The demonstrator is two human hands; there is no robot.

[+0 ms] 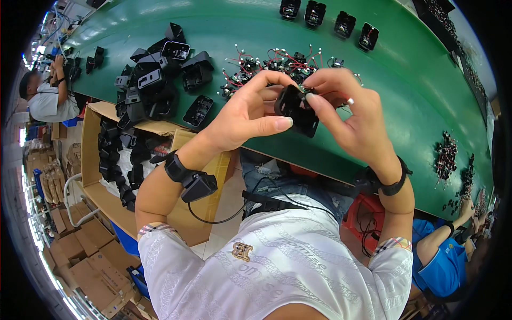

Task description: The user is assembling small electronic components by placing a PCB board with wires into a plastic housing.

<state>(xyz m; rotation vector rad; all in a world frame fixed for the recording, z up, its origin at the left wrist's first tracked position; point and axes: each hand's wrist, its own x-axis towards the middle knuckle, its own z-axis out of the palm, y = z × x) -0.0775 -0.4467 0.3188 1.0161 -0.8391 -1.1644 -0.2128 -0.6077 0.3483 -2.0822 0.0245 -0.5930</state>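
Observation:
Over the front edge of the green table, a black plastic housing (305, 121) is held between both hands. My left hand (242, 112) grips its left side, thumb along the near face and fingers behind. The thumb and index finger of my right hand (352, 114) pinch a small dark part with a bit of green at the housing's upper edge; its exact kind is too small to tell. A small white connector (350, 101) shows against my right fingers. Just beyond the hands lies a pile of small black parts with red and black wires (288, 61).
Black housings (152, 80) are heaped on the left of the green table (234, 26). Several more (314, 13) stand in a row at the far side. A cardboard box (90, 160) of black parts sits at my left. Wired parts (446, 154) lie right. Co-workers sit on both sides.

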